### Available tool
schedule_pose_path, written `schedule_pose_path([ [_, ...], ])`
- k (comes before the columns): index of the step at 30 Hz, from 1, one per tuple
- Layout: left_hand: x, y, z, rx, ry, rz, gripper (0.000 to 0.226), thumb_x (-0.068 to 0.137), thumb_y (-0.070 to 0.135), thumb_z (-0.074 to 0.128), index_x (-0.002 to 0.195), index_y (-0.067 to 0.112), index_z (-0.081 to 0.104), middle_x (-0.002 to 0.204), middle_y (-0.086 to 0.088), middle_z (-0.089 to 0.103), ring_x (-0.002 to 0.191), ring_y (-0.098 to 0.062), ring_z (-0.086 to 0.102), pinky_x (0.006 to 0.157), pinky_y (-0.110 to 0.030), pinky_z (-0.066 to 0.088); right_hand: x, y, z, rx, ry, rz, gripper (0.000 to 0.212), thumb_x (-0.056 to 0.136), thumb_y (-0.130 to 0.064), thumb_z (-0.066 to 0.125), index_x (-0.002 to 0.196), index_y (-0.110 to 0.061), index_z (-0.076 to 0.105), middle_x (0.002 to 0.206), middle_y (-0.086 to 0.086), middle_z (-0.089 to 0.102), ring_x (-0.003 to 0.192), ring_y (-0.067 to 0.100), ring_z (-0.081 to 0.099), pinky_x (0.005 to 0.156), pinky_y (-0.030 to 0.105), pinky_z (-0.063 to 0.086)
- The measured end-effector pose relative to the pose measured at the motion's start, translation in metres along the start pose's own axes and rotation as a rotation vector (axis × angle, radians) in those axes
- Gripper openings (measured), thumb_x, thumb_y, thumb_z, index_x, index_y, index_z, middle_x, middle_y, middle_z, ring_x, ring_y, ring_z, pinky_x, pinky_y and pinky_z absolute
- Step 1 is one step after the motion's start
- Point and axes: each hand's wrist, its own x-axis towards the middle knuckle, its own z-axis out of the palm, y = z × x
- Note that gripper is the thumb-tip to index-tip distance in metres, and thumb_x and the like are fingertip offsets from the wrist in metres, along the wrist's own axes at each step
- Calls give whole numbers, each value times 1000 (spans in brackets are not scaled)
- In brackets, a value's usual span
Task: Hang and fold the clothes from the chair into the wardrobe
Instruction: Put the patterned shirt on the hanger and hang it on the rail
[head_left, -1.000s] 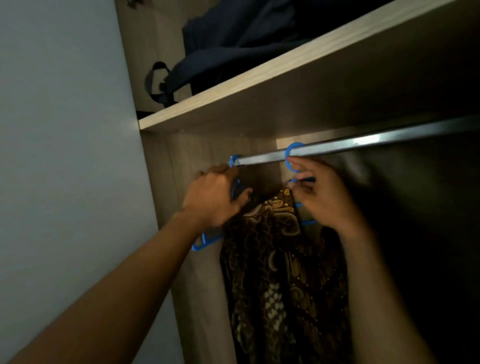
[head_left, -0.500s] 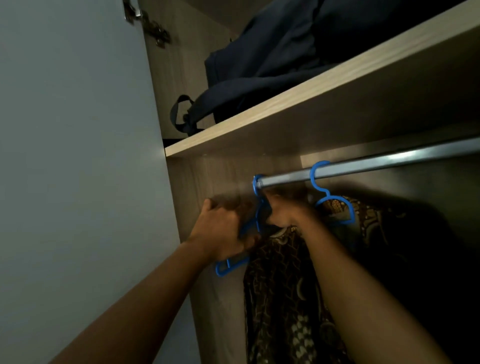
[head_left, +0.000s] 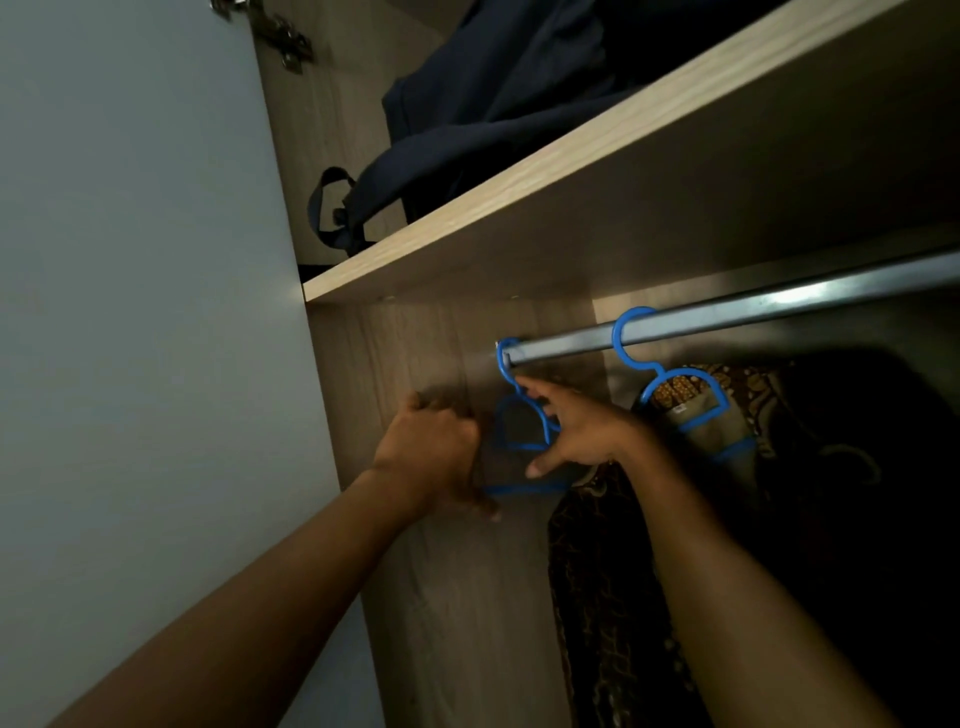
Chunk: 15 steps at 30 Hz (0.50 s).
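An empty blue plastic hanger (head_left: 519, 434) hangs by its hook at the far left end of the metal rail (head_left: 753, 312). My left hand (head_left: 431, 454) is curled round the hanger's left arm, next to the wardrobe's side wall. My right hand (head_left: 579, 431) has spread fingers: the index finger touches the hanger's neck and the thumb points down toward its lower bar. A second blue hanger (head_left: 675, 379) on the rail to the right carries a brown batik shirt (head_left: 602, 582), which hangs down below my right forearm.
A wooden shelf (head_left: 597, 171) runs above the rail and holds a dark blue bag (head_left: 493, 104) with a strap loop. The pale wardrobe door (head_left: 130, 312) stands open on the left. The wardrobe's inside to the right is dark.
My right hand has let go of its tight hold near the hanger's hook and spread its fingers. My left hand has slid left along the hanger. The second hanger with the shirt now hangs apart.
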Motion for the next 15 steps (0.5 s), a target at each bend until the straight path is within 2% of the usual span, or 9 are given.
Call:
schedule_pose_path([
  [2, 1, -2, -5, -75, -7, -4, 86, 69, 74, 69, 139, 29, 49, 128, -1, 63, 116, -23, 61, 100, -36, 42, -3, 0, 3, -13, 21, -10, 129, 57, -14, 95, 158, -25, 15, 162, -4, 23, 145, 15, 29, 108, 22, 33],
  [4, 1, -6, -12, -145, -10, -9, 79, 71, 65, 74, 138, 29, 51, 127, -2, 62, 114, -24, 62, 94, -37, 48, -5, 0, 7, -6, 28, -25, 137, 53, -15, 97, 159, -26, 10, 162, -5, 22, 147, 15, 26, 114, 27, 32],
  [9, 1, -17, -26, -185, -31, -43, 71, 70, 62, 77, 127, 25, 55, 115, 0, 64, 103, -19, 64, 81, -30, 47, -5, -4, 17, 14, 77, -66, 146, 52, -16, 98, 159, -25, -1, 165, -2, 16, 151, 15, 18, 121, 32, 24],
  [12, 1, -23, -23, -223, -76, -47, 66, 70, 59, 79, 122, 24, 57, 109, 4, 65, 96, -15, 64, 82, -28, 52, -6, -11, 20, -108, 107, -64, 149, 53, -26, 98, 158, -27, -8, 167, -3, 8, 152, 19, 11, 123, 39, 21],
  [15, 6, -30, -27, -261, -83, -28, 66, 70, 58, 79, 125, 28, 56, 112, 5, 64, 97, -14, 63, 84, -29, 52, -4, -18, 22, -117, 130, -53, 150, 55, -26, 97, 156, -32, -14, 167, -6, -3, 153, 22, 8, 121, 47, 25],
])
